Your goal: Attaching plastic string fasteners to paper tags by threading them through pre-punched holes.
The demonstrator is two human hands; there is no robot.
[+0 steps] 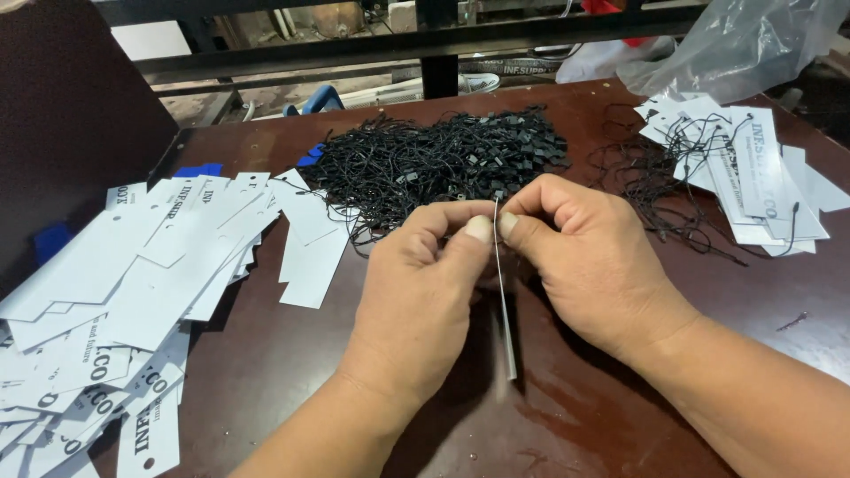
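Observation:
My left hand (421, 292) and my right hand (589, 261) meet over the middle of a dark brown table (567, 416). Both pinch the top edge of one white paper tag (505, 310), seen edge-on and hanging down between them. A black string piece (498, 195) sits at the thumbs' tips. Just beyond the fingers lies a heap of black hang-tag strings (434, 164) with small black plastic locks.
A spread of white paper tags (133, 283) covers the table's left side. At the right lie white tags with black strings attached (744, 173). A clear plastic bag (735, 44) sits at the back right, a black metal frame (416, 44) behind the table.

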